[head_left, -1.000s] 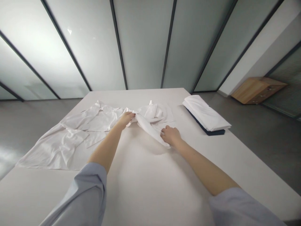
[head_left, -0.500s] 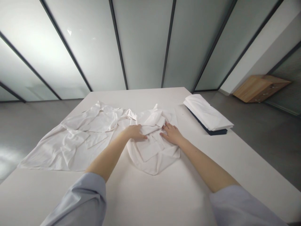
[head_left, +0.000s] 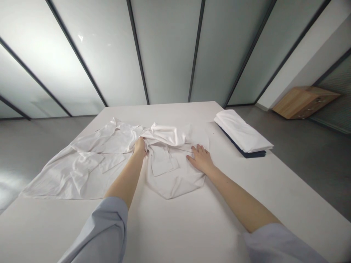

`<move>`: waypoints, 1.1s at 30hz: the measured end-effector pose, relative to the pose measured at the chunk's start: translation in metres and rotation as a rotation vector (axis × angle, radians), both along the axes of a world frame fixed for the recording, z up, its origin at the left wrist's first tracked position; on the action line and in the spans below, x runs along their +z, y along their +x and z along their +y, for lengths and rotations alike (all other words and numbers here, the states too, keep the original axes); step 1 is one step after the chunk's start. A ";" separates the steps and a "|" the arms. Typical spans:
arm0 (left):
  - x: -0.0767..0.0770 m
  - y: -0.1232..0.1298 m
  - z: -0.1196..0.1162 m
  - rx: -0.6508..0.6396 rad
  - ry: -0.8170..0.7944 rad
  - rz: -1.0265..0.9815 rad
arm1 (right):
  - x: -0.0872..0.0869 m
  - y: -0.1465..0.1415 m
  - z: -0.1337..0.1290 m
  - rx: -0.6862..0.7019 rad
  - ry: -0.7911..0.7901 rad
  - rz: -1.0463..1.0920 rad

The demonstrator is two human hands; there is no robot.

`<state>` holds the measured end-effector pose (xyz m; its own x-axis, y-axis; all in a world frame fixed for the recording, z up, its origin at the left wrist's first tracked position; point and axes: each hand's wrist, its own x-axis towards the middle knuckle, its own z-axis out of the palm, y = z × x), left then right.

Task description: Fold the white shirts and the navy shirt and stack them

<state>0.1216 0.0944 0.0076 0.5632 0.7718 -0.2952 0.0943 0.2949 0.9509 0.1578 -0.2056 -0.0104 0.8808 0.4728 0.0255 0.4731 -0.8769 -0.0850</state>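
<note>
A thin, wrinkled white garment (head_left: 188,175) with a patch pocket lies in front of me on the table. My left hand (head_left: 140,147) is closed on its left side, with the fingers partly hidden by the raised cloth. My right hand (head_left: 201,159) rests flat on the right part of the fabric, fingers spread. Between the hands, a loose fold stands up along the far side of the pocket. More white cloth (head_left: 90,171) spreads to the left, also with a pocket. I cannot tell whether it belongs to the same garment.
On the right of the white table (head_left: 175,226) sits a folded white cloth (head_left: 241,129) on top of folded dark blue cloth (head_left: 255,154). Frosted glass panels (head_left: 170,51) rise beyond the table. A wooden cabinet (head_left: 301,103) stands on the floor at far right.
My left hand has moved left and closed on the cloth, pulling it that way. The pocket area has shifted left and flattened, and the fold behind has changed shape. My right hand stays nearly in place.
</note>
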 end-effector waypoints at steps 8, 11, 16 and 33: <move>-0.004 -0.013 0.002 -0.113 -0.300 -0.195 | 0.018 0.003 -0.005 -0.019 0.033 -0.031; -0.007 -0.018 -0.003 -0.210 -0.232 -0.256 | 0.021 0.005 -0.009 -0.044 -0.007 -0.062; -0.011 -0.025 -0.009 -0.095 0.210 -0.289 | 0.024 0.016 -0.019 -0.097 -0.003 0.033; 0.007 -0.041 -0.067 -0.920 1.417 0.562 | 0.065 0.016 -0.016 0.410 0.323 0.480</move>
